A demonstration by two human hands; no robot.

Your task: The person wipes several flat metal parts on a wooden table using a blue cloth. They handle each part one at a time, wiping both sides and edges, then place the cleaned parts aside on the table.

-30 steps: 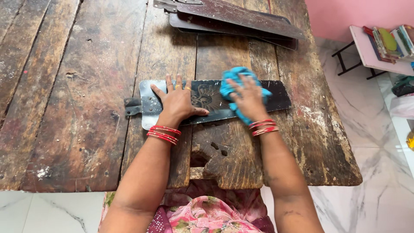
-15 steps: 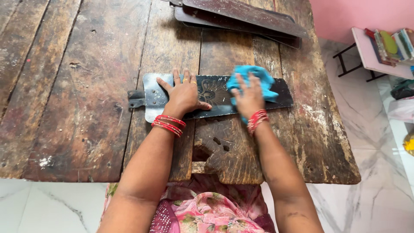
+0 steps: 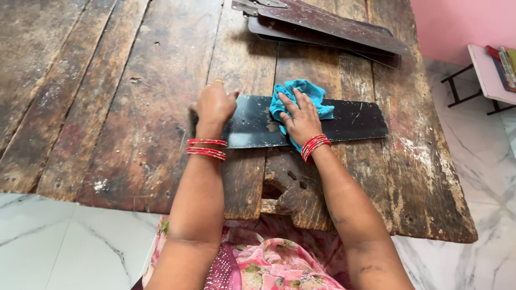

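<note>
long black metal blade (image 3: pixel 344 121) lies flat across the worn wooden table (image 3: pixel 123 107), nr its front edge, running left-right. left hand (image 3: pixel 214 104) curled down on the blade's left end, fingers closed over it, red bangles at wrist. right hand (image 3: pixel 301 121) spread flat, fingers apart, pressing a teal cloth (image 3: pixel 307 90) onto the blade's middle. 2 more dark blades (image 3: pixel 328 27) stacked at the table's back edge, well apart. small white side table (image 3: pixel 492 72) w/ books beyond the right edge.
</note>
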